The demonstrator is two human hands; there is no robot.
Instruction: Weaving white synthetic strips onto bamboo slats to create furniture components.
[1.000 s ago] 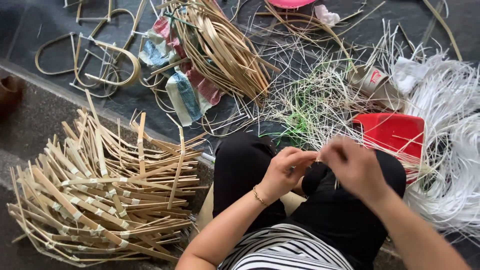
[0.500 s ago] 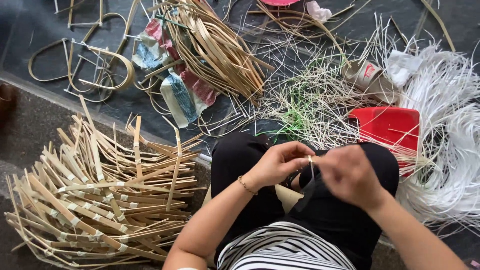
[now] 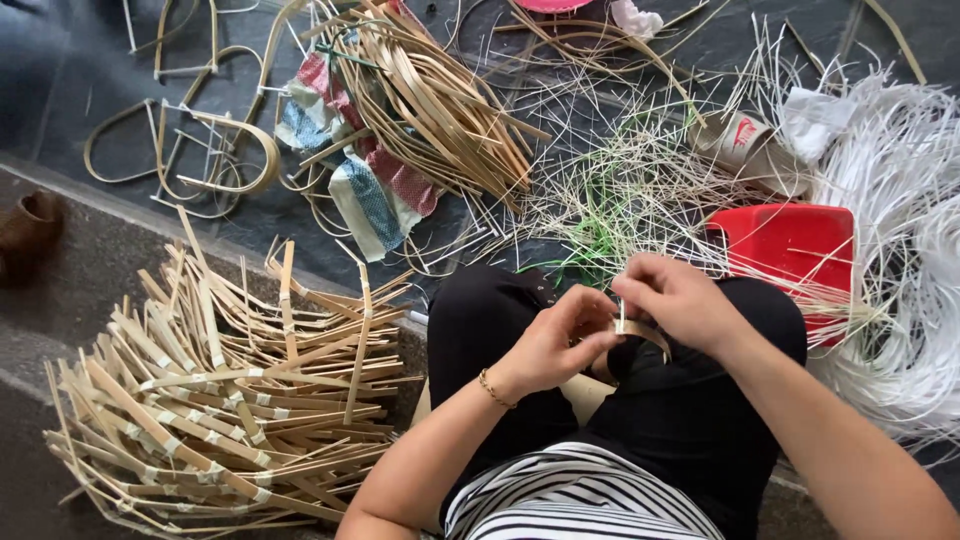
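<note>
Head view, looking straight down: both hands meet just right of the picture's centre, above the lap of a person in black trousers (image 3: 500, 330) and a black-and-white striped top (image 3: 570, 495). The left hand (image 3: 555, 345), with a thin gold bracelet (image 3: 490, 388) at its wrist, has its fingers curled and its thumb and forefinger pinched on a thin curved strip of pale bamboo (image 3: 645, 332). The right hand (image 3: 680, 300) sits at three o'clock from the left hand, almost touching it, with its fingers bent down and closed on the upper end of the same strip. The strip arcs between the two hands, over the knees.

At two o'clock from the hands a flat red plastic tray (image 3: 790, 250) lies on the dark floor, with straw ends across it. Farther right, at three o'clock, a thick mass of white plastic strands (image 3: 900, 330) spreads out. At twelve o'clock lies a tangle of fine pale straw with green threads (image 3: 610, 200), and at eleven o'clock a bundle of long tan bamboo strips (image 3: 440, 110) rests on checked cloths (image 3: 375, 195). At eight o'clock, well apart from the hands, a large heap of bound bamboo-slat pieces (image 3: 220, 400) fills the lower left. Bent bamboo loops (image 3: 220, 150) lie at ten o'clock.
</note>
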